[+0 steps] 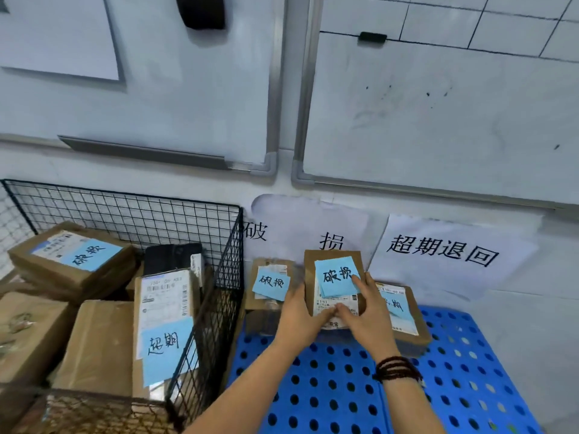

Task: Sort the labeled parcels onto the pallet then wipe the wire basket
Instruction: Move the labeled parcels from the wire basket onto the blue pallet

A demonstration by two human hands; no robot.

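Observation:
A brown parcel point(316, 264) with a blue handwritten note stands at the back of the blue perforated pallet point(329, 386), under the paper wall sign for damaged goods. My left hand point(300, 311) grips its left edge and my right hand point(366, 314) grips its right side and front. To its left sits another blue-noted parcel point(266, 286). To its right lies a flat blue-noted parcel point(404, 311), partly hidden by my right hand. The black wire basket point(225, 277) at the left holds several more parcels, two showing blue notes point(91, 253) point(163, 346).
Two paper signs point(438, 249) hang on the white wall behind the pallet, below two whiteboards point(438, 104). The basket's right wall stands close against the pallet's left edge. The pallet's front and right portions show bare blue surface.

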